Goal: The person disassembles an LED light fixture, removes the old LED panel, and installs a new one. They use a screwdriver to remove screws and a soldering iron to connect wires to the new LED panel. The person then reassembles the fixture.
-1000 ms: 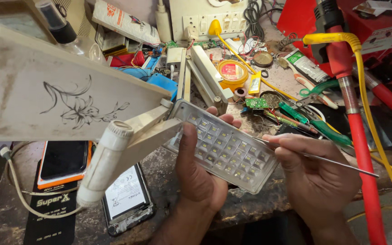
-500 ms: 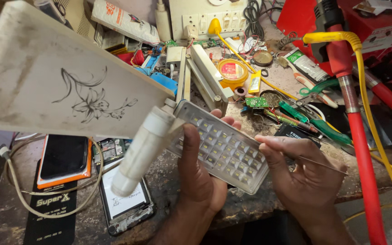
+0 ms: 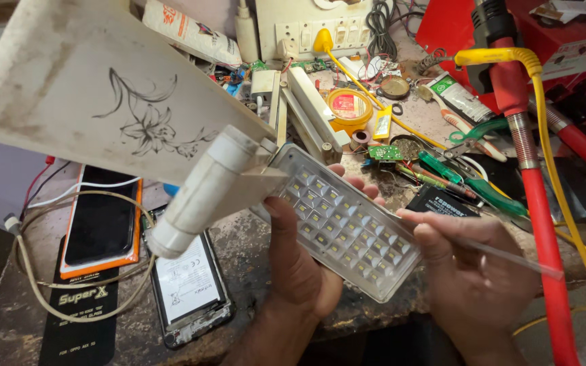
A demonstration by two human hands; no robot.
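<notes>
Over a cluttered stone workbench [image 3: 252, 264], left fingers [image 3: 286, 230] grip the lamp [image 3: 340, 224]; right fingers [image 3: 435, 227] pinch a probe [image 3: 510, 256].

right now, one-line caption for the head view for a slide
Left hand grips a folding LED lamp while the right hand holds a thin tool over a cluttered repair bench.

At the bench's near left lies a phone [image 3: 100, 224] in an orange case, its dark screen blank, resting on a long black card package [image 3: 79, 318] with pale lettering. Just right of it lies an opened phone [image 3: 190, 285] with a white-labelled battery showing. A white pouch [image 3: 188, 34] with red print lies at the back (partly hidden by the lamp). Further right are a round yellow tin [image 3: 349, 108] with a red label, a green-and-white tube [image 3: 461, 98], and a flat black battery pack [image 3: 442, 201] with a white-printed label.
</notes>
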